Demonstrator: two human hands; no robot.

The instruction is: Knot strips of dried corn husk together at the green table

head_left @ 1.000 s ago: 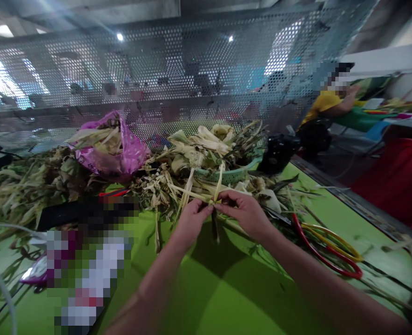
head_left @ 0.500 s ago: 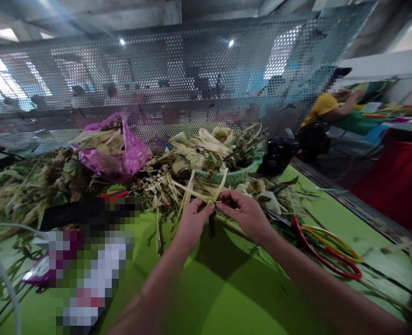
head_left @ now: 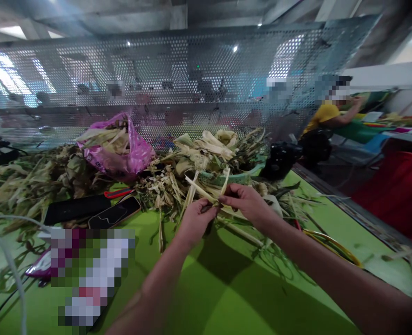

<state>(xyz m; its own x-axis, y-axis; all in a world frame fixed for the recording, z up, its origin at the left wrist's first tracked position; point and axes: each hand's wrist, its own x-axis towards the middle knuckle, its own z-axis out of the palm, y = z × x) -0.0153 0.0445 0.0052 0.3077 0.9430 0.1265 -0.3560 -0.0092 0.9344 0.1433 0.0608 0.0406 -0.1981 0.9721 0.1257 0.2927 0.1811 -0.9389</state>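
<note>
Pale, dried corn husk strips [head_left: 199, 188] stick up in a V between my two hands above the green table [head_left: 178, 288]. My left hand [head_left: 196, 219] is closed, thumb and fingers pinching the strips where they meet. Opposite it, my right hand [head_left: 249, 204] pinches the same crossing with thumb and forefinger. The exact fold between the fingertips is partly hidden. Just beyond the hands lie loose husks and a green basket [head_left: 249, 177] heaped with dried corn husks [head_left: 214, 144].
A pink plastic bag [head_left: 139, 156] of husks stands back left beside a husk pile [head_left: 27, 177]. Two dark phones and a red cutter [head_left: 119, 192] lie left. Yellow and red loop handles [head_left: 334, 244] lie partly under my right forearm. A perforated metal screen [head_left: 178, 79] rises behind.
My right hand has shifted slightly up, and its forearm now covers much of the red handle. The husk strips have turned a little in my fingers. The view has moved slightly.
</note>
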